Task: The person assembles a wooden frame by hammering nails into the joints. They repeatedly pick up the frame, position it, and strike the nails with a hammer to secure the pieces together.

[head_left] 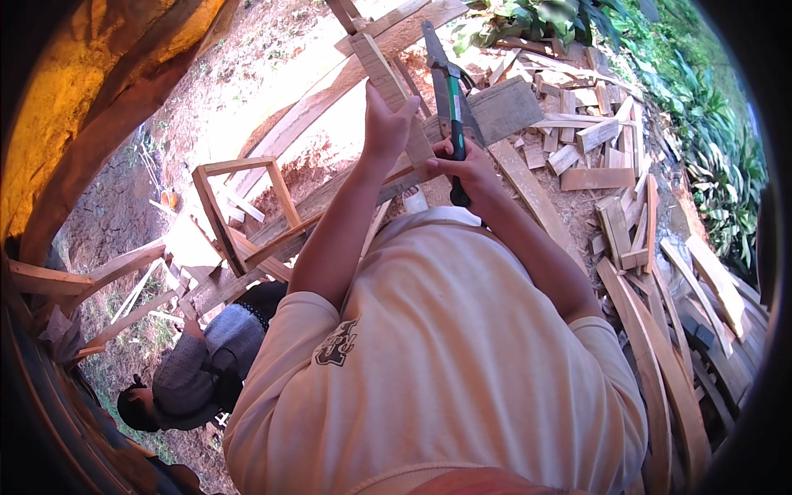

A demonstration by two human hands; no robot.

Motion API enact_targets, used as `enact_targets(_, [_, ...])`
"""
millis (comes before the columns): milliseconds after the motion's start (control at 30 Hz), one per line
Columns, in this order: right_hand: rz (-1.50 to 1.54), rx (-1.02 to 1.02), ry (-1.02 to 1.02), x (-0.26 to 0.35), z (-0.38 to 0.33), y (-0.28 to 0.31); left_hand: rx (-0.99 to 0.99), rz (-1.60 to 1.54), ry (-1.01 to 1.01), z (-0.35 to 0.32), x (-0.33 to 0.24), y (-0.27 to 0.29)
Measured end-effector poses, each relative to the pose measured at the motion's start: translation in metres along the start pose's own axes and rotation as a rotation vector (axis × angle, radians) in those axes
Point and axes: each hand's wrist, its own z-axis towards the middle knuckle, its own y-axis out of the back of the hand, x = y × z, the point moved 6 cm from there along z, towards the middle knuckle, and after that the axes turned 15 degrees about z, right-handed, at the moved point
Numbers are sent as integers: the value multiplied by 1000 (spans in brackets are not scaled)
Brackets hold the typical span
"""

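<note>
On my feed the work is outdoors, on sunlit bare ground point(223, 99) with leafy plants point(718, 157) along the right edge. A heap of timber offcuts point(598, 179) covers the right side, and a co-worker point(206, 346) sits low at the left. A long plank point(511, 111) crosses the middle as the worktop, with a rectangular wooden frame point(239, 165) by its left part. Above the plank, in front of the wearer, I have the wooden strip point(388, 70), slanting, and just right of it a green-and-black tool point(454, 107), apparently a saw.

My worry is the crowding: if the strip twists in a one-handed hold, the tool could knock against it, or its metal edge could reach the nearby fingers.

The left hand point(388, 128) has its fingers closed around the strip, thumb across the face. The right hand point(474, 169) grips the tool's handle, its fingertips at the strip's lower end; whether they press on the wood, I can't tell.
</note>
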Motion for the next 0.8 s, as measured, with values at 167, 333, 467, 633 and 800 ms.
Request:
enact_targets(167, [-479, -78, 79, 27, -10, -6, 23, -52, 4, 3, -4, -1])
enact_targets(333, [-765, -101, 216, 70, -64, 7, 53, -330, 168, -4, -7, 1])
enact_targets(467, [-1389, -104, 204, 88, -141, -14, 75, -477, 241, 1, 3, -6])
enact_targets(633, [-1809, -129, 99, 59, -168, -1, 81, -479, 226, 9, 8, -14])
enact_targets(800, [-1642, -189, 392, 66, -185, -37, 56, -467, 235, 9, 6, -15])
